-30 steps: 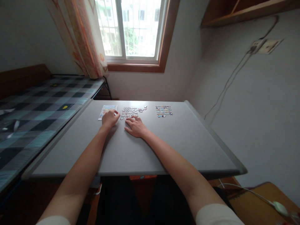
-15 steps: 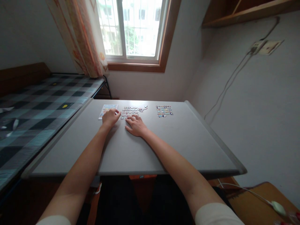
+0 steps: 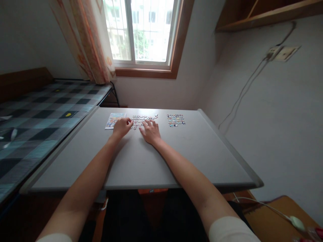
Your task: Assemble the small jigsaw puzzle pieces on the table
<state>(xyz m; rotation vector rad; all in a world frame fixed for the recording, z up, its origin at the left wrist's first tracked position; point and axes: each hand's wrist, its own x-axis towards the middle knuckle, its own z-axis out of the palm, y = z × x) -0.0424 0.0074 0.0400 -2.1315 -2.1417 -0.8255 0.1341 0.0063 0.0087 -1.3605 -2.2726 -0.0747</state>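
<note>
My left hand (image 3: pixel 121 127) is curled, thumb and forefinger close together at the left end of the rows of puzzle pieces (image 3: pixel 141 117); I cannot tell whether I pinch a piece. My right hand (image 3: pixel 151 132) is palm down with fingers spread, gripping nothing that I can see, its fingertips at the rows' near side. These rows lie close to the far edge of the surface (image 3: pixel 202 154). Just behind my left hand, a picture card (image 3: pixel 110 121) lies near the far left corner. A second group of pieces (image 3: pixel 176 120) sits apart, towards the far right corner.
</note>
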